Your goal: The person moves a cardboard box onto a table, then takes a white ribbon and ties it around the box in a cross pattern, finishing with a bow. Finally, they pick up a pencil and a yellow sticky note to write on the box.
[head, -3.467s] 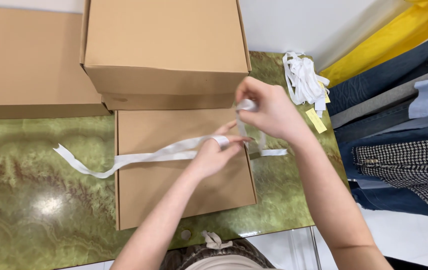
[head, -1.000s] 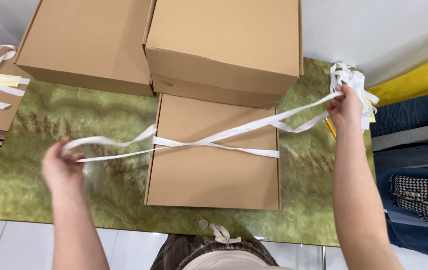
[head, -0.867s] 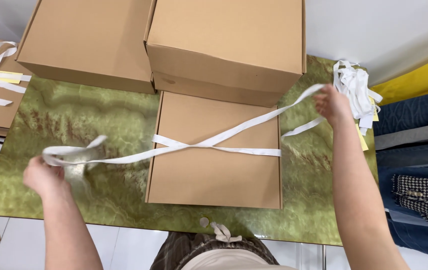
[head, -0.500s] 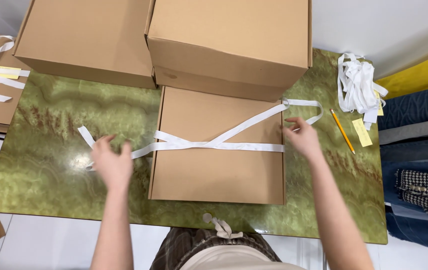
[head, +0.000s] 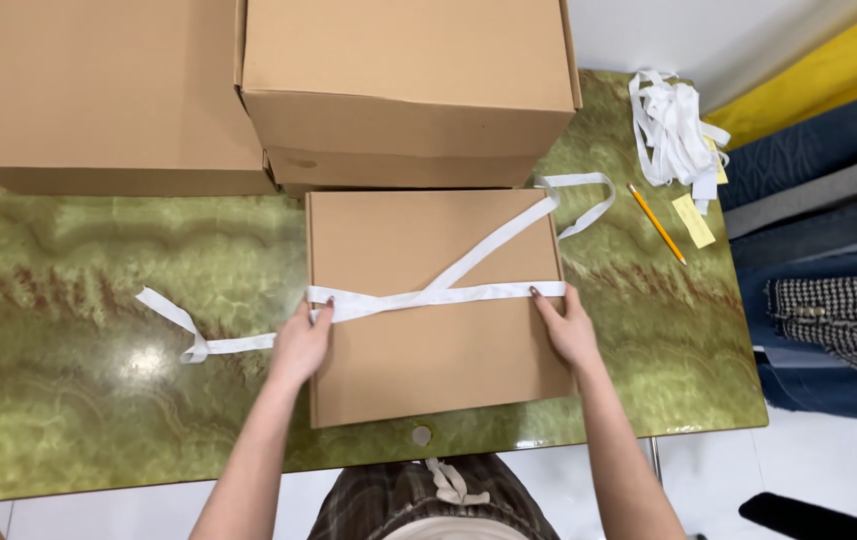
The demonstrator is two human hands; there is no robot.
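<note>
A flat brown cardboard box point(head: 429, 350) lies on the green marbled table point(head: 99, 400) in front of me. A white ribbon point(head: 419, 296) runs across its lid and is crossed near the left; one end trails left over the table, the other loops off the far right corner. My left hand point(head: 304, 342) rests on the box's left edge, fingers on the ribbon. My right hand point(head: 567, 325) presses flat on the box's right edge beside the ribbon. Neither hand is closed around anything.
Two large brown cartons point(head: 404, 85) point(head: 109, 95) stand at the back, touching the flat box. A heap of white ribbons point(head: 671, 128), a pencil point(head: 657, 222) and a yellow note point(head: 694, 220) lie at the right. Folded fabrics point(head: 829, 200) are stacked past the table's right edge.
Both hands let the ribbon ends go and came in from wide apart to the two sides of the flat box. The ribbon now lies slack across the lid.
</note>
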